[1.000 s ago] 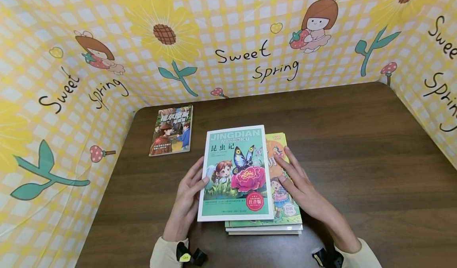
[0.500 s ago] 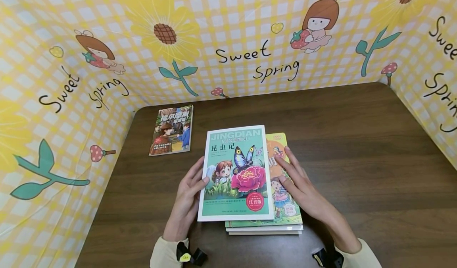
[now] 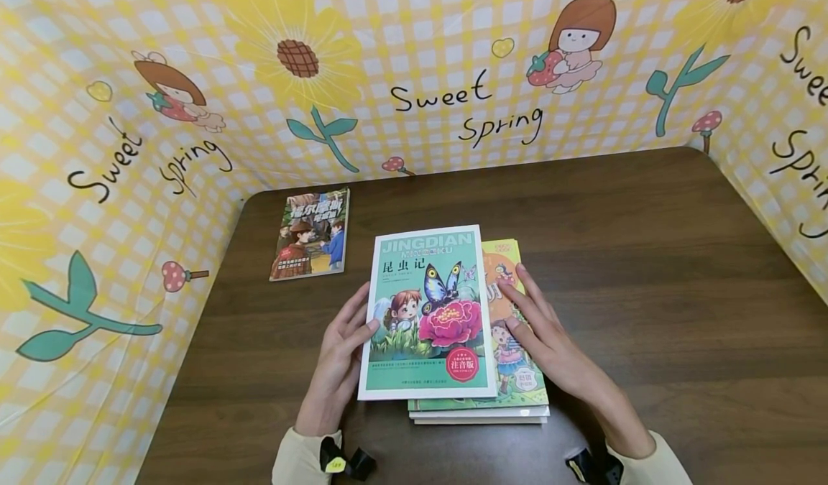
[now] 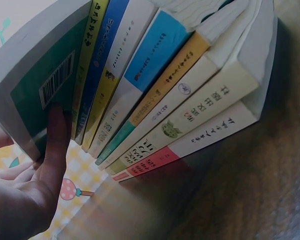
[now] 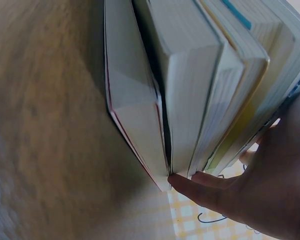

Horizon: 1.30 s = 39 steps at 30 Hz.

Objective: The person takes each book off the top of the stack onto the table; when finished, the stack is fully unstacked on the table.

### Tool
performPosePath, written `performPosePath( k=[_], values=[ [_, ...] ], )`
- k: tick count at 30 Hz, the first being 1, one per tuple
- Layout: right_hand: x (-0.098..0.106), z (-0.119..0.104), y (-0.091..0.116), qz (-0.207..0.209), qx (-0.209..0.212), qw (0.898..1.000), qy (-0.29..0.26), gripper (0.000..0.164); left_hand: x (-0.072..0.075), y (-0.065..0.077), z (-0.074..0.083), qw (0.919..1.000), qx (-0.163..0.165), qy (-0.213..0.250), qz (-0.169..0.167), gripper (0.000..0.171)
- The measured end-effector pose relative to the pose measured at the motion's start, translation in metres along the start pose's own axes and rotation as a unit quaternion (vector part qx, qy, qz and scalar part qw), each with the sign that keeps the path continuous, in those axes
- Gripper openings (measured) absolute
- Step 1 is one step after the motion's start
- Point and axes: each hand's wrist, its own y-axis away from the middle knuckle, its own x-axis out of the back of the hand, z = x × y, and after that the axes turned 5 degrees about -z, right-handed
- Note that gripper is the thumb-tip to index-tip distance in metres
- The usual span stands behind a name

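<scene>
A green book [image 3: 427, 320] with a butterfly and a pink flower on its cover lies shifted left over a stack of several books. My left hand [image 3: 338, 356] grips its left edge, thumb on the cover. Fingers [image 4: 57, 145] press its barcoded back cover in the left wrist view, where the stack's spines [image 4: 155, 100] show. Beneath it, a yellow-green book [image 3: 507, 356] tops the stack. My right hand [image 3: 546, 334] rests on that book's right side with fairly straight fingers; in the right wrist view, fingertips [image 5: 182, 182] touch the page edges [image 5: 190, 110].
Toward the back left, a smaller comic-style book [image 3: 310, 235] lies flat on the dark wooden table [image 3: 647, 269]. A yellow checked cloth [image 3: 440, 54] with flower prints stands around the table's back and sides.
</scene>
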Motion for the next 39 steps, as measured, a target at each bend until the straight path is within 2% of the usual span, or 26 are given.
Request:
performPosePath(
  k=[21, 39],
  values=[
    [-0.0007, 0.0017, 0.0001, -0.002, -0.006, 1.000, -0.006, 0.056, 0.0004, 0.0001, -0.0012, 0.9998, 0.013, 0.012, 0.011, 0.058],
    [0.0003, 0.0005, -0.0003, -0.004, -0.009, 1.000, -0.012, 0.056, 0.0025, -0.0010, -0.0013, 0.9999, 0.010, 0.007, 0.004, 0.061]
  ],
)
